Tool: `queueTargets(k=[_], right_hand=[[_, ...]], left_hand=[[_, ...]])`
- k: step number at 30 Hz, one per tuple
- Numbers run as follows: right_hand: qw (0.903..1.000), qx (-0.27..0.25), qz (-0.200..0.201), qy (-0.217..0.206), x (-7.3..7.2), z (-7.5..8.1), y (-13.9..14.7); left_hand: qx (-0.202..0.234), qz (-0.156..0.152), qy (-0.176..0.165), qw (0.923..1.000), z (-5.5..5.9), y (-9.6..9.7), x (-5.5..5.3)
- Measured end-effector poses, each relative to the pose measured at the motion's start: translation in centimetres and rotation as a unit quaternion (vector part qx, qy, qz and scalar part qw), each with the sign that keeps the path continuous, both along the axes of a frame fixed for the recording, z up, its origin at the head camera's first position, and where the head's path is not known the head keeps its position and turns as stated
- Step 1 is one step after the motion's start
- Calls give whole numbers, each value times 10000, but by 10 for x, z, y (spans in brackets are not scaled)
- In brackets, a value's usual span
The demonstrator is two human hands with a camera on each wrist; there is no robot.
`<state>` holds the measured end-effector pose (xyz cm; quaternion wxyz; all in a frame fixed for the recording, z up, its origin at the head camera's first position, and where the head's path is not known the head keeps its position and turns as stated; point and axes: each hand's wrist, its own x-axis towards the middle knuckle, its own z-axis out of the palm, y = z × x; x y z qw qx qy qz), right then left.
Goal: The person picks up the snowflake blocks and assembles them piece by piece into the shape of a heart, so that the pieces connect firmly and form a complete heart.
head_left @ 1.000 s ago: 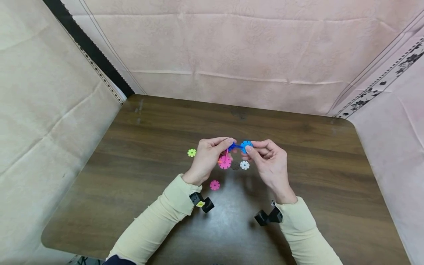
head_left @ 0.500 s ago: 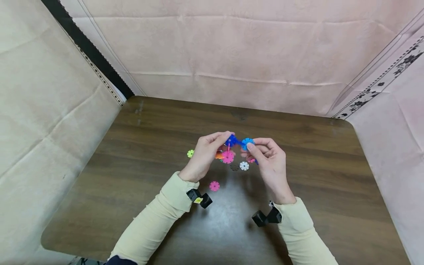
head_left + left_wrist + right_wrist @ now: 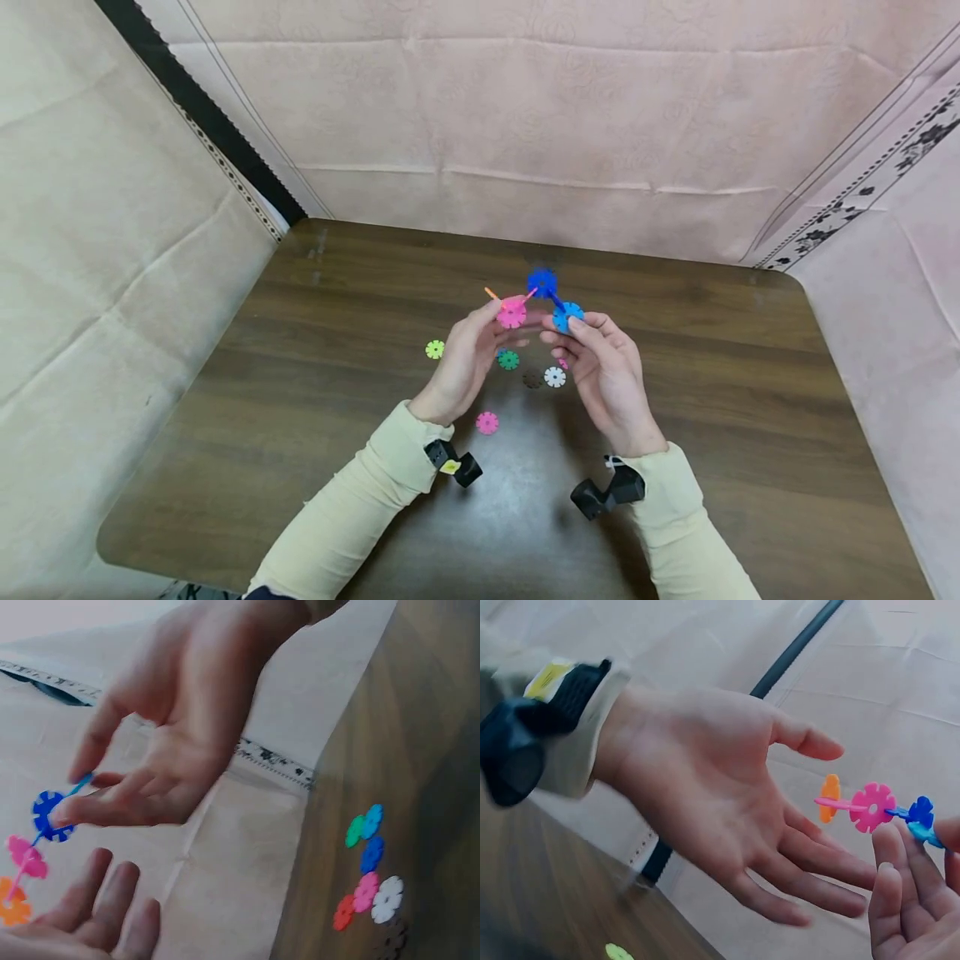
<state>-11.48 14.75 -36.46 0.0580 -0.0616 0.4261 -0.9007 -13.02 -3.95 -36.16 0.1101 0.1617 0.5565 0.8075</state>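
A chain of interlocking notched snowflake discs is held in the air over the table. My right hand pinches the light blue disc at its near end between thumb and fingers. From there the chain runs through dark blue discs and pink discs to an orange disc at the far end. My left hand is spread beside the chain's pink and orange end, palm facing it, its fingers apart and around nothing.
Loose discs lie on the brown table: yellow-green, green, white, dark brown and pink. Red and blue ones show in the left wrist view. Pale cloth hangs behind the table.
My left hand has let go of the dark blue part and opened. The chain has swung up and away from me, still in my right hand's pinch, uncovering the green disc on the table.
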Motion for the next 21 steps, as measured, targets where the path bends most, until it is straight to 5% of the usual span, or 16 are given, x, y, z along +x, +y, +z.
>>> queueTargets(k=[13,21], right_hand=[[9990,40,439,-4,5,1,-12],[9962,720,-243,-416,3,0,-18]], left_hand=[[978,-589,472,9923,-4,6,-4],[1231,-368,491,9905,0,9,-4]])
